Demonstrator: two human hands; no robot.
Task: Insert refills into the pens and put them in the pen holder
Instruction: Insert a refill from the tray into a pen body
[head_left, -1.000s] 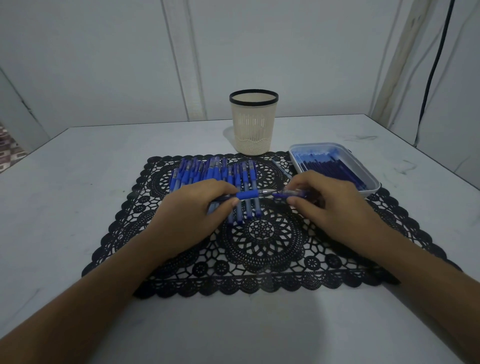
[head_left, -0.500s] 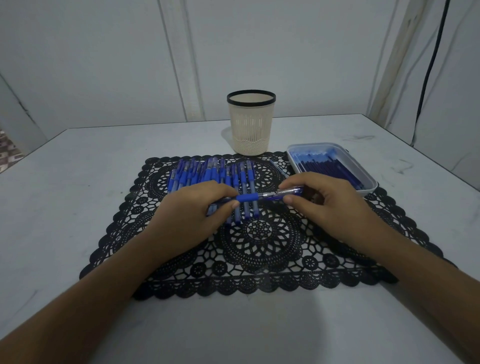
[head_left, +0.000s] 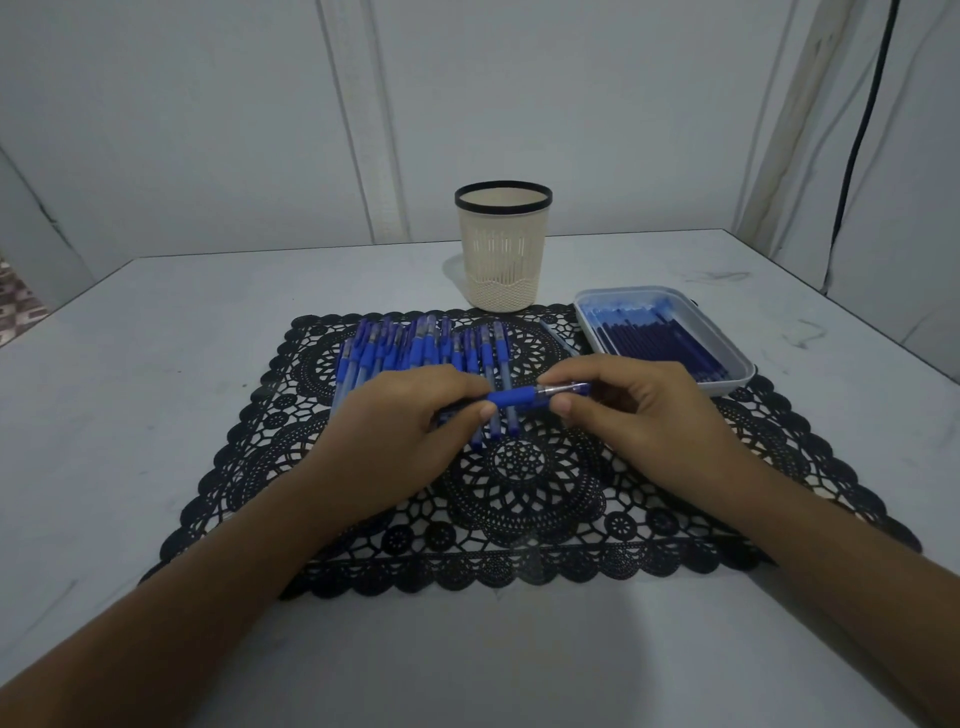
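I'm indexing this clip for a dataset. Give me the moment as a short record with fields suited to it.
left hand: pinches the held pen at its blue grip
right hand: pinches its clear end
held pen: level, above the mat
loose pens: in a row on the mat
refills: in the tray, right rear
pen holder: upright behind the mat, no pens sticking out

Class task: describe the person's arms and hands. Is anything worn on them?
Nothing worn is visible. The left hand and right hand are bare: no gloves, rings or bracelets. The left forearm and right forearm show no sleeves or watch up to the frame's edge.
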